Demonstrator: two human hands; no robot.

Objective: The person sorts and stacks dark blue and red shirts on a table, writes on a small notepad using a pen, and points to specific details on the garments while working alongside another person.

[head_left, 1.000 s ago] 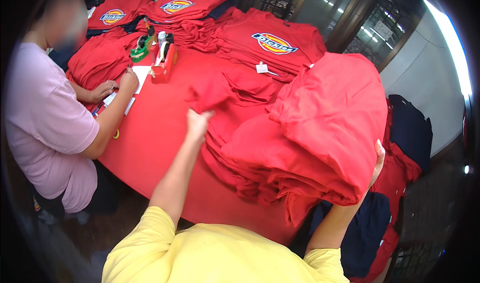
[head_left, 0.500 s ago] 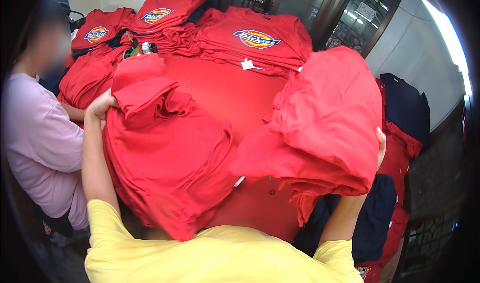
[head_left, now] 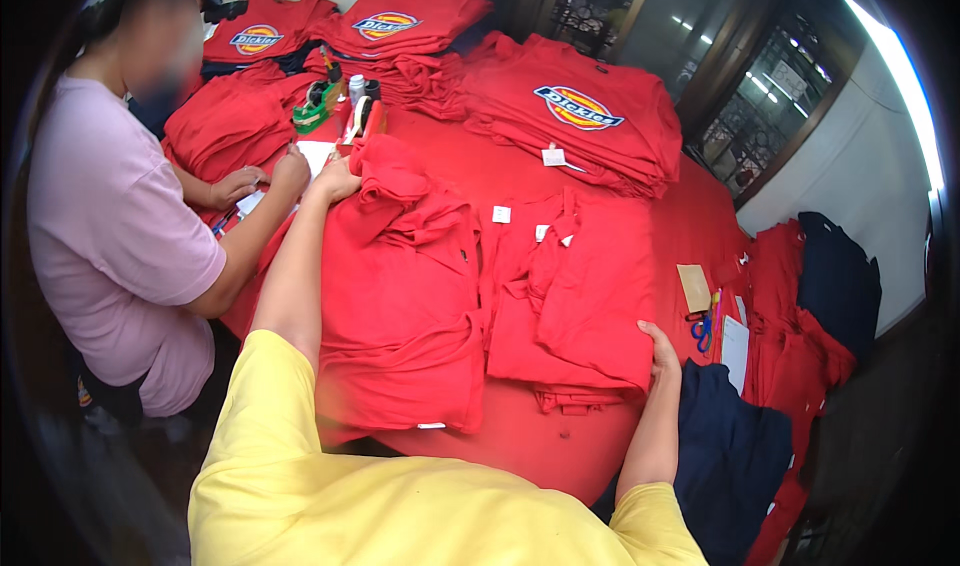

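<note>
My left hand (head_left: 338,178) grips the bunched far end of a pile of red shirts (head_left: 410,316) lying in front of me on the red-covered table. To the right, close against that pile, lies a stack of folded red shirts (head_left: 575,306) with small white tags at its far edge. My right hand (head_left: 660,349) holds this stack by its right edge, one finger extended over the top and the others mostly hidden.
At left a person in a pink shirt (head_left: 130,206) handles white paper. Behind stand a green tape dispenser (head_left: 312,116) and logo shirt stacks (head_left: 570,96). Blue scissors (head_left: 703,333), a tan card (head_left: 693,288) and dark navy shirts (head_left: 730,446) lie right.
The lifted right-hand stack has come down onto the table beside the left pile. The left pile's raised near edge now lies flat. My view has shifted, showing the scissors and the person's hands.
</note>
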